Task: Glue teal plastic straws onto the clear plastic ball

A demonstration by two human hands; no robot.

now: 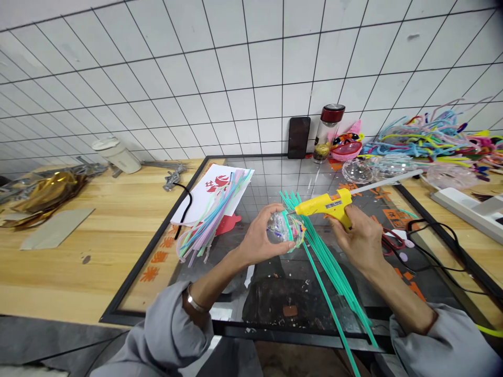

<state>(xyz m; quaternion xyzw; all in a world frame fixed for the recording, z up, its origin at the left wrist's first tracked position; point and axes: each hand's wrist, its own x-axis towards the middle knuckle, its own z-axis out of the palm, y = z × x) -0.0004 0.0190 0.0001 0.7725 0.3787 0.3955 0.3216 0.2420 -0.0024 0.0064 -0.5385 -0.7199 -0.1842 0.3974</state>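
My left hand (pixel 260 238) is closed round a clear plastic ball (pixel 283 228) with coloured bits inside and a green pipe cleaner wrapped on it. My right hand (pixel 357 235) grips a yellow hot glue gun (pixel 328 204) by the handle. Its nozzle points left and touches the ball's upper right side. A white glue stick (pixel 387 181) juts from the gun's back. A bundle of green pipe cleaners (pixel 330 267) lies on the glass sheet (pixel 275 173) under both hands.
Pastel pipe cleaners (pixel 212 214) lie on a white paper at left. Against the tiled wall stand a phone (pixel 298 137) and a jar (pixel 328 131). Clear half shells (pixel 373 168), tangled pipe cleaners (pixel 432 136), a power strip (pixel 467 207), scissors and black cables sit right. Gold foil (pixel 43 191) lies far left.
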